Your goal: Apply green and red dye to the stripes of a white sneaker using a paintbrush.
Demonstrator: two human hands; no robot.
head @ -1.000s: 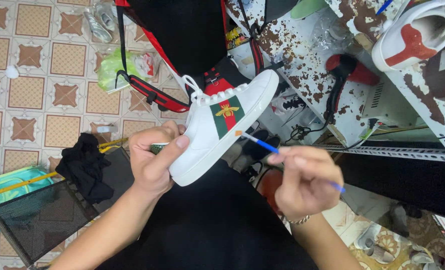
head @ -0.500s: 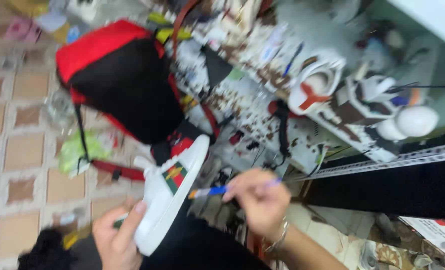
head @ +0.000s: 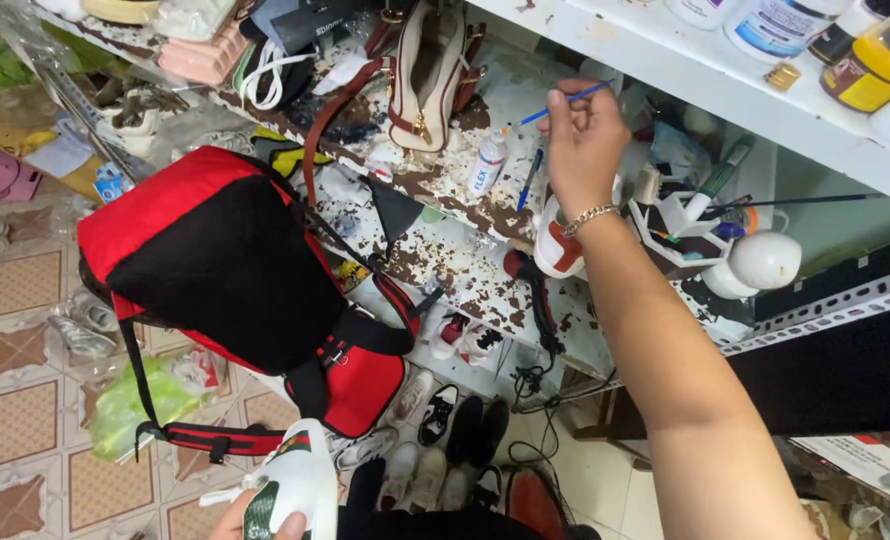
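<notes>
My right hand (head: 583, 135) is stretched out over the paint-spattered workbench (head: 465, 250), fingers closed on a thin blue paintbrush (head: 565, 103) whose tip points left near a small white bottle (head: 486, 165). A chain bracelet sits on that wrist. At the bottom edge my left hand (head: 250, 520) grips a white sneaker (head: 295, 485) with a green and red stripe; only the fingers show.
A red and black backpack (head: 225, 270) hangs off the bench edge. A cream and brown handbag (head: 427, 80) lies on the bench. Brush holders and white round pots (head: 755, 262) stand at right. Paint jars (head: 865, 60) sit on the shelf. Several shoes (head: 445, 450) are on the tiled floor.
My right hand left the sneaker and reached up and out over the bench with the brush. The sneaker and left hand dropped to the bottom edge as my view swung toward the bench.
</notes>
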